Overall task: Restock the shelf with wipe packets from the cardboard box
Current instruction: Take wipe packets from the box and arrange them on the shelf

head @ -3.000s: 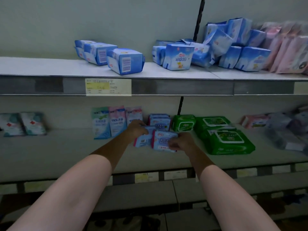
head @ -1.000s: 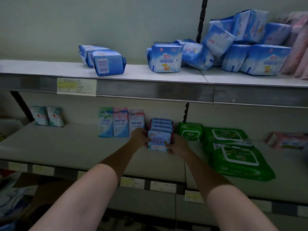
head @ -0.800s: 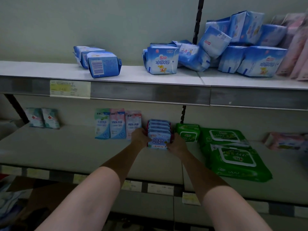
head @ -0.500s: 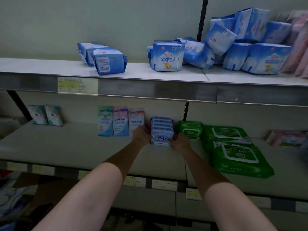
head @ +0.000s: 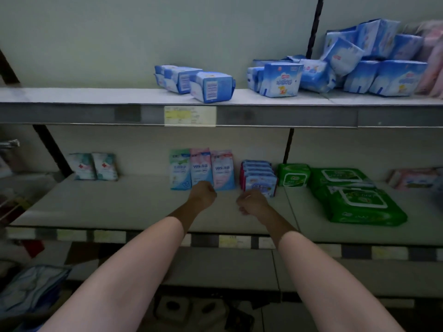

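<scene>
A row of small blue wipe packets stands upright on the middle shelf, between pink-and-blue sachets and green wipe packs. My left hand hovers just in front of the sachets, fingers curled, holding nothing. My right hand is in front of the blue row, also curled and not holding anything, just clear of the front packet. Pale blue packets lie low at the left, below the shelf; the box around them is barely visible.
Large green wipe packs lie at the right of the middle shelf. Two teal sachets lean at its back left. The upper shelf carries blue tissue packs. A lower shelf juts out beneath my forearms.
Both hands have let go of the blue packet row and drawn back towards me. The front packet now stands with the row. My view has turned left.
</scene>
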Action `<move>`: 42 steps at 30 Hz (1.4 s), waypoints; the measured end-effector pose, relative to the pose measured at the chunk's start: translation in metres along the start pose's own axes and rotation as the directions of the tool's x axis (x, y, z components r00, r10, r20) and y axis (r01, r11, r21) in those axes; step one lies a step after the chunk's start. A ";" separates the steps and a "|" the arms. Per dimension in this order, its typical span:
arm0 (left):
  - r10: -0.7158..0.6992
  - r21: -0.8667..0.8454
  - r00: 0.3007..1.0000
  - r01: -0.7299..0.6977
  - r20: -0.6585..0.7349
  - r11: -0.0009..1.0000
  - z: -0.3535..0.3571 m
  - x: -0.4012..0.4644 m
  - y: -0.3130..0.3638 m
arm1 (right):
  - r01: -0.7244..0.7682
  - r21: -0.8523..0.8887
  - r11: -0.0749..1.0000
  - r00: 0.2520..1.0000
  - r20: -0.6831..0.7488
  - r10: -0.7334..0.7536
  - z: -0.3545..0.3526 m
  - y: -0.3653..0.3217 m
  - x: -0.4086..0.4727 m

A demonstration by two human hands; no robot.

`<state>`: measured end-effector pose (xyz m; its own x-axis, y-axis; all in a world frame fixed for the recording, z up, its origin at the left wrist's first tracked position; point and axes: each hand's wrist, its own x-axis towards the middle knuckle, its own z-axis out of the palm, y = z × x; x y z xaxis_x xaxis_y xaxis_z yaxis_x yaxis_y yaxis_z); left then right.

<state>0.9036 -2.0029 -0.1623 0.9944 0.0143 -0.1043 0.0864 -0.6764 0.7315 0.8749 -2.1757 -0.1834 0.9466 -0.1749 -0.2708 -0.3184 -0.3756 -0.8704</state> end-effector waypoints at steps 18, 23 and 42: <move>-0.016 0.186 0.987 -0.014 0.158 0.982 -0.131 -0.120 -0.171 | 0.049 -0.273 0.961 0.996 0.082 -0.028 0.201 -0.025 -0.134; -0.210 0.113 0.964 0.193 0.164 0.975 -0.160 -0.150 -0.263 | 0.048 -0.369 0.928 0.972 0.232 0.042 0.272 -0.025 -0.158; -0.715 -0.098 0.689 0.708 -0.122 0.699 -0.223 -0.261 -0.517 | 0.282 -0.506 0.815 0.740 0.656 0.152 0.573 0.019 -0.184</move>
<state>0.6124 -1.4923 -0.3629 0.6303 0.5829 -0.5127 0.7707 -0.3907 0.5033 0.7233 -1.6293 -0.3852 0.6849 0.4106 -0.6019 -0.0185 -0.8160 -0.5778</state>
